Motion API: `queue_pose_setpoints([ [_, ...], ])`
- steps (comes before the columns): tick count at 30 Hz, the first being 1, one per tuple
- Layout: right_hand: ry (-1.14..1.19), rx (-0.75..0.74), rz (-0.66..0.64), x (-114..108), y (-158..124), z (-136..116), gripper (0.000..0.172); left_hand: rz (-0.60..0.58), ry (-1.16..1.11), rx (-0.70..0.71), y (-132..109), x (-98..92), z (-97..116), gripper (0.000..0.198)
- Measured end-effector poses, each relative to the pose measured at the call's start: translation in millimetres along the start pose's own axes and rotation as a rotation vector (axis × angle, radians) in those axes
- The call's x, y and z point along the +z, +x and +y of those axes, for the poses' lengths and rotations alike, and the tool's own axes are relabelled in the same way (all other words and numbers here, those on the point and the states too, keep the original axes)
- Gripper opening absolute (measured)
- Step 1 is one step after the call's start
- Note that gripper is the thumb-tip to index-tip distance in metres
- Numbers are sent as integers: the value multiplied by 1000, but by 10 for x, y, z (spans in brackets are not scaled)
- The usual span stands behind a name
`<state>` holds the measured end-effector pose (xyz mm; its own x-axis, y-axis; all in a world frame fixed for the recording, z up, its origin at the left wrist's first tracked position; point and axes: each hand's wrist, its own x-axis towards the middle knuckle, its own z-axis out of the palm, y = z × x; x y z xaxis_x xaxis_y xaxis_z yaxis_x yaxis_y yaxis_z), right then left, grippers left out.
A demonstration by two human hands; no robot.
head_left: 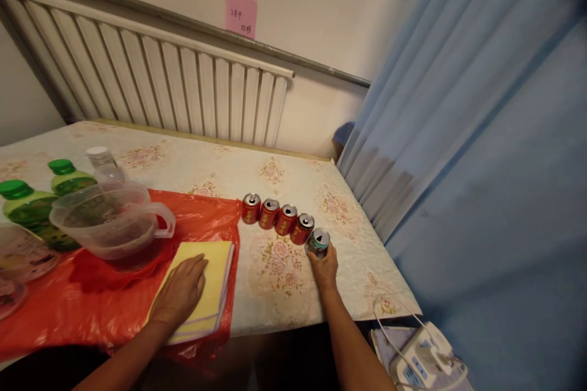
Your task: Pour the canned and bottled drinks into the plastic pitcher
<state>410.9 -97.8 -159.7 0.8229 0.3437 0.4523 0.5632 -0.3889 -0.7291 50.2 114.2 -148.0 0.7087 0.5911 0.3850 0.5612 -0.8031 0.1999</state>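
My right hand (325, 265) is wrapped round a green drink can (320, 238) with an opened top, at the near right end of a slanting row. Beside it in that row stand several opened red cans, among them the one touching or nearly touching the green can (302, 230) and the one at the far left end (251, 210). My left hand (181, 290) lies flat, fingers stretched out, on a folded yellow cloth (211, 269) with pale purple edging. Under the cloth spreads a red plastic sheet (114, 317).
A clear plastic jug (98, 226) with a handle stands on the red sheet, near green-capped bottles (68, 178) and a white-capped bottle (101, 159). A floral cloth covers the table (275, 293). A blue curtain (458, 134) hangs right; a power strip (422, 360) sits below the table edge.
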Motion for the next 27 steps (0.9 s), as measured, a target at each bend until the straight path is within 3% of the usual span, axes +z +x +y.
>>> queue_pose_setpoints([
  [7,3,10,-6,13,1,29,64,6,-12,-20,-1,-5,12,37],
  [19,29,43,-29,-27,-30,-33,69,-15,-70,-49,-21,-85,87,36],
  [27,90,154,-113,-105,-74,-96,85,-24,-148,-129,-107,-201,211,37],
])
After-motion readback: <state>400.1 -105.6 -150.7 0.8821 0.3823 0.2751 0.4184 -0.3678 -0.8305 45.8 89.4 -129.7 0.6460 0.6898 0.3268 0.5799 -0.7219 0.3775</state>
